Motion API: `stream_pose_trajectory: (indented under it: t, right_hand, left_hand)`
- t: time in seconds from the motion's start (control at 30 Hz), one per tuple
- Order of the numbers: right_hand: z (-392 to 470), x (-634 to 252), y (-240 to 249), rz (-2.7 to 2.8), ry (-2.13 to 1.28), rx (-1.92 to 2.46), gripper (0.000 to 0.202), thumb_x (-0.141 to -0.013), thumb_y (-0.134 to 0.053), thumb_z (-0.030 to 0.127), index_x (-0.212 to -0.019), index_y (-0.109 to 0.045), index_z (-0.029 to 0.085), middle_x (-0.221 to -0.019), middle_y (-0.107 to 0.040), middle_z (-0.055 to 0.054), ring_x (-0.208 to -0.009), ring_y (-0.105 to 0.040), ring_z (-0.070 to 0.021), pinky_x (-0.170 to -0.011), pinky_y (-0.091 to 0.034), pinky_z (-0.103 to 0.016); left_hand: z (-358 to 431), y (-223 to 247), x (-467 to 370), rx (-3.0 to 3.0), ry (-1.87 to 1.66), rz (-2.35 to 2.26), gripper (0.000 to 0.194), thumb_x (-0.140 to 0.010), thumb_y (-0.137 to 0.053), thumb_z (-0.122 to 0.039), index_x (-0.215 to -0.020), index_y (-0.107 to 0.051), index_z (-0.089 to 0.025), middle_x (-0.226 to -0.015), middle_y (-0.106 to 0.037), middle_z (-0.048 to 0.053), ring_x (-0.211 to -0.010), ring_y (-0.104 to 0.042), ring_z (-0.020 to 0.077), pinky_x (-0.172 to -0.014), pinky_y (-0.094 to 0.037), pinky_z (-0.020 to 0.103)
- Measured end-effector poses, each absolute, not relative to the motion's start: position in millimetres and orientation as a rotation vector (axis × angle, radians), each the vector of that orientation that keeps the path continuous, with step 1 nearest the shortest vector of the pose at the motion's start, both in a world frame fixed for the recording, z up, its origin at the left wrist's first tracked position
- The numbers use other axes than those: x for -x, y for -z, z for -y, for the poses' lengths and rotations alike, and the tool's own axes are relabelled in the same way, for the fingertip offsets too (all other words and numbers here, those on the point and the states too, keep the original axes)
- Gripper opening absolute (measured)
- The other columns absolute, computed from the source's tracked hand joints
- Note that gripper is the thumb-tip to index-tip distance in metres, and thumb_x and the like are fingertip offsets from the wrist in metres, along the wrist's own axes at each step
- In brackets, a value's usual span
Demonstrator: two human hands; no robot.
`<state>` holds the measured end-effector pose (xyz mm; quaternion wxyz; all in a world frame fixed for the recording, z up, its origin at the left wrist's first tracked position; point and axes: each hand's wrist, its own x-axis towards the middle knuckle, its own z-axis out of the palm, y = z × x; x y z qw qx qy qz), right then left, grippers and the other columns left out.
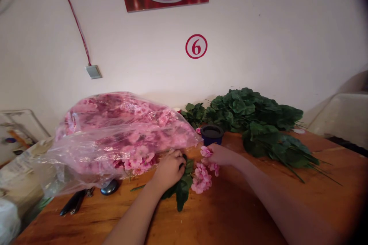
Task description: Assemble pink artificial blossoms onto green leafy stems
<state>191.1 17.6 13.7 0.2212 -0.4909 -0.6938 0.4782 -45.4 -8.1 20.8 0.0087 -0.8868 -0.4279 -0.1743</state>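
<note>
My left hand [170, 169] is closed around a sprig of green artificial leaves [182, 192], its broad leaves hanging below the fingers over the table. To the right, my right hand [220, 155] grips pink artificial flowers [201, 178] whose heads droop beneath and beside the fingers; their stems are mostly hidden. Just behind that hand stands a dark blue pot [212, 134] with a black rim. A clear plastic bag [120, 134] full of pink blossoms lies left of my left hand, some blossoms showing at its near edge.
A heap of green leaf stems [244, 109] lies at the back right of the wooden table [230, 214], against the wall. More leaf stems [280, 145] spread in front of it. On the left are a black stapler-like tool [73, 201] and a dark round object [109, 187].
</note>
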Motion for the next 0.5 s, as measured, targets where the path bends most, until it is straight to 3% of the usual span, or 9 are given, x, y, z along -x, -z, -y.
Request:
stream_pose_trajectory:
  t: [0.3, 0.5]
  right_hand:
    - [-13.0, -193.8, -20.1, 1.96, -1.274, 1.439, 0.015, -0.07, -0.062, 0.026, -0.061, -0.054, 0.016, -0.055, -0.063, -0.003, -0.042, -0.057, -0.0127, -0.037, -0.044, -0.02]
    - [-8.4, -189.4, -20.5, 2.036, -1.213, 1.605, 0.01, -0.074, -0.06, 0.026, -0.074, -0.055, 0.017, -0.056, -0.063, -0.003, -0.047, -0.06, -0.0152, -0.043, -0.046, -0.023]
  left_hand:
    - [15.2, -21.3, 39.7, 2.822, 0.593, 1.272, 0.01, -0.079, -0.051, -0.017, -0.087, -0.057, -0.019, -0.085, -0.061, 0.004, -0.087, -0.055, 0.021, -0.083, -0.04, 0.032]
    - [13.0, -12.1, 38.8, 2.909, 0.693, 1.359, 0.025, -0.073, -0.052, -0.014, -0.097, -0.058, -0.022, -0.09, -0.065, 0.003, -0.085, -0.059, 0.0186, -0.077, -0.041, 0.027]
